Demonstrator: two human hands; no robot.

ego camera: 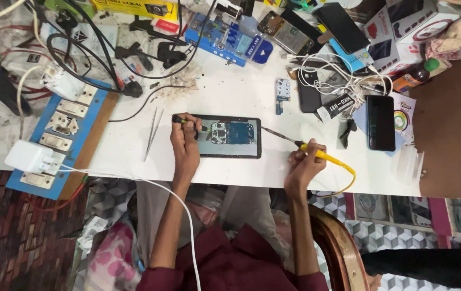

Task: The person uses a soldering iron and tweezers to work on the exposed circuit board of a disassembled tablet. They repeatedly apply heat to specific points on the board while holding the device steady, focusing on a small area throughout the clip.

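Observation:
An opened phone (230,136) lies flat on the white table (230,91), its blue circuit board and metal shields exposed. My left hand (184,141) rests on the phone's left end and grips a small black-handled tool (186,121) whose tip points at the board. My right hand (304,159) is at the phone's right side, closed around a yellow-handled soldering iron (316,152); its metal tip reaches toward the phone's right edge. A yellow cord loops from the iron over the table's front edge.
Metal tweezers (152,132) lie left of the phone. A blue switch board (60,137) with a white charger (28,158) sits at far left. Phones (380,123), boxes, cables and a small circuit board (282,90) crowd the back and right.

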